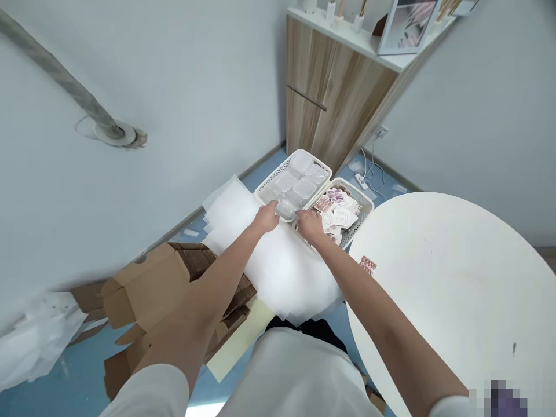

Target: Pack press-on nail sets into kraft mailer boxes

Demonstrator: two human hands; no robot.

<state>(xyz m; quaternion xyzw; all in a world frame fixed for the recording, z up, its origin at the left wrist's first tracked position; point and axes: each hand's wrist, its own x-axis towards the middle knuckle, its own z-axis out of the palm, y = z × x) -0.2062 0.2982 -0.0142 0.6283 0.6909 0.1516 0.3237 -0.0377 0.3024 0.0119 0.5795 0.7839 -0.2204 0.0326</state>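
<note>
A white plastic basket [266, 189] holds several clear plastic boxes [304, 186]. My left hand [266, 218] is closed on its near left rim, the thumb pointing forward. At the same basket's near right corner, my right hand [309, 225] is closed, with its fingertips partly hidden. Close beside that hand, a second white basket [368, 204] contains a pile of printed cards and papers [344, 216], some showing pink and purple nail pictures. Beneath my forearms spreads a stack of thin white sheets [282, 272].
To my right stands a round white table [452, 272] with a set of pinkish false nails [368, 266] near its edge. Open cardboard boxes [152, 284] lie at left. A wood-grain cabinet [334, 87] is ahead, with a power strip [361, 181] on the floor.
</note>
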